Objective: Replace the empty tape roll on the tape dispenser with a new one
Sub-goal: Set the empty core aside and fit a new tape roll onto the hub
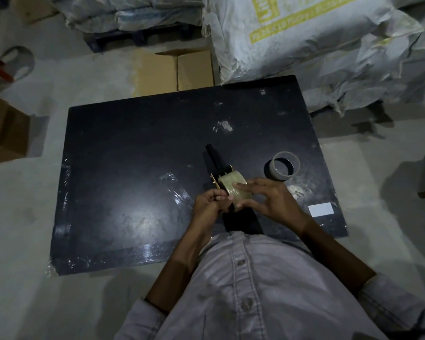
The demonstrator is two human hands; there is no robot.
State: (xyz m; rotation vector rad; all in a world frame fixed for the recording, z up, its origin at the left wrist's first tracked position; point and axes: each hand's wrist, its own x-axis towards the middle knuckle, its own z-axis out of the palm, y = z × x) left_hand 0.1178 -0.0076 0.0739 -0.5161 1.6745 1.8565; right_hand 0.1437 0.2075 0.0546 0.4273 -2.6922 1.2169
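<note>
A black tape dispenser lies on the black table, its handle pointing away from me. A yellowish new tape roll sits in the dispenser's front end. My right hand holds this roll, with fingertips on its top and thumb at its near side. My left hand pinches the dispenser's front part just left of the roll. The empty grey cardboard core stands apart on the table, to the right of the dispenser.
A white label lies near the table's right front corner. Bits of clear tape stick to the tabletop. Stuffed white sacks are piled behind the table, and cardboard boxes stand at the back and far left.
</note>
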